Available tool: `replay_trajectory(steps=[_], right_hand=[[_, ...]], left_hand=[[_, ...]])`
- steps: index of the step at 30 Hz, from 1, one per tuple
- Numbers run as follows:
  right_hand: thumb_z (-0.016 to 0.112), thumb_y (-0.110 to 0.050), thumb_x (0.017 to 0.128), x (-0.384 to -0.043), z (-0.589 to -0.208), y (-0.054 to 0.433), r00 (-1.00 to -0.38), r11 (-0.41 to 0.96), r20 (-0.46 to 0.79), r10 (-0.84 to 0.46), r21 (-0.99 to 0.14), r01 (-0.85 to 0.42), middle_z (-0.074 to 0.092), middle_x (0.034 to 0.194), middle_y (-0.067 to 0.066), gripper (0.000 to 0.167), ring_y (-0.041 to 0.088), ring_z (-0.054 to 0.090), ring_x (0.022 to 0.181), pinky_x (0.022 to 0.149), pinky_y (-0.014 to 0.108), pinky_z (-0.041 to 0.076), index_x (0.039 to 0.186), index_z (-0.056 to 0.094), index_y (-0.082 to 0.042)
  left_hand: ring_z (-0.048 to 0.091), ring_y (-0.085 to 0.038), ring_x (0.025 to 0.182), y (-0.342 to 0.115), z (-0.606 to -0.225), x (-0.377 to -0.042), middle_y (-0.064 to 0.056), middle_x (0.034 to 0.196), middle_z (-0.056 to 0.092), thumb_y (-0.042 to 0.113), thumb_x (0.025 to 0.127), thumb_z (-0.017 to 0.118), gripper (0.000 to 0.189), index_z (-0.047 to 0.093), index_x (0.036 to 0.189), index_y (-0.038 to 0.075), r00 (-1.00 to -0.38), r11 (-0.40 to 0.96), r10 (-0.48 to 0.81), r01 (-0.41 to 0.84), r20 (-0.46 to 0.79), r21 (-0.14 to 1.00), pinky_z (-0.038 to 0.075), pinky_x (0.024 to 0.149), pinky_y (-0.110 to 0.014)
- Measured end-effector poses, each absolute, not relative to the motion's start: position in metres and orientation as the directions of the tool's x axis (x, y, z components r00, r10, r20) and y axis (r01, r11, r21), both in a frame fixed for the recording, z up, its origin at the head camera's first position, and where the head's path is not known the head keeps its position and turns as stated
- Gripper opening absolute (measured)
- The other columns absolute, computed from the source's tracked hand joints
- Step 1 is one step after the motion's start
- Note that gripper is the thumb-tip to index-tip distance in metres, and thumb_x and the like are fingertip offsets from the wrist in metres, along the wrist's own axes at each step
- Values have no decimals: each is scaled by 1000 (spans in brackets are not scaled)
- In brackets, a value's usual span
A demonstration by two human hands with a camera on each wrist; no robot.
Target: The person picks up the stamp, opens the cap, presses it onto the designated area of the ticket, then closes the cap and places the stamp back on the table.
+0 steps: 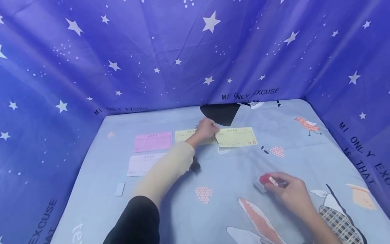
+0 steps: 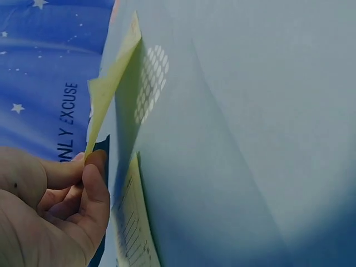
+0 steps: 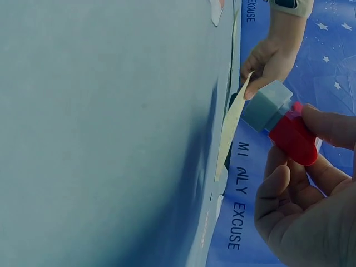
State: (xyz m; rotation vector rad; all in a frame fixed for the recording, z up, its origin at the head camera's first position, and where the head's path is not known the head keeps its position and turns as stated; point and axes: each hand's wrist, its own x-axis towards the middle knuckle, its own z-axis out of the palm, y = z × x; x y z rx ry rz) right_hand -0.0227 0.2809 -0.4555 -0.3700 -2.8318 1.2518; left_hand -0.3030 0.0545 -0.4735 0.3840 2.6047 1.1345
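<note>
My left hand [image 1: 206, 129] pinches the left edge of a yellow printed slip [image 1: 237, 137] between thumb and fingers. In the left wrist view this slip [image 2: 114, 83] is tilted up off the cloth. Another yellow slip [image 1: 184, 135] lies just left of it, partly covered by the hand and forearm. Over the cloth at the right, my right hand [image 1: 290, 191] grips a red stamp [image 1: 265, 179] with a pale block at one end. The right wrist view shows the stamp [image 3: 293, 139] held by thumb and fingers, its pale block [image 3: 267, 105] pointing away from the palm.
A pink slip [image 1: 153, 141] lies at the left, above a white slip [image 1: 143, 165] partly hidden by the left sleeve. Nearer me is a small whitish rectangular piece [image 1: 120, 189]. Starry blue curtains [image 1: 170, 44] surround the patterned light-blue cloth [image 1: 231, 176].
</note>
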Motion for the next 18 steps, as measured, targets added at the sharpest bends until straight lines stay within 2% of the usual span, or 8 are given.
replay_trajectory(steps=[8,14,18], right_hand=[[83,-22,83,-18,-458,281,-974,661,-75,211,-723,199,73,111,14,34,15,63,79,62,25,49,115,75,-11],[84,-20,82,-18,-458,278,-975,652,-33,219,-738,171,73,112,14,33,11,63,74,61,25,50,113,75,-12],[85,-20,82,-21,-457,279,-977,672,0,215,-725,148,74,109,12,32,9,63,73,62,25,49,111,76,-13]], left_hand=[[62,-17,78,69,-483,-305,1,80,71,10,90,73,10,76,80,10,-940,678,316,128,-129,724,51,83,-29],[60,-14,69,73,-489,-305,3,73,67,5,91,64,21,70,71,12,-935,695,354,247,-22,676,50,70,-27],[60,-13,68,79,-486,-306,5,74,66,8,92,61,22,68,72,14,-934,718,358,279,6,638,49,65,-27]])
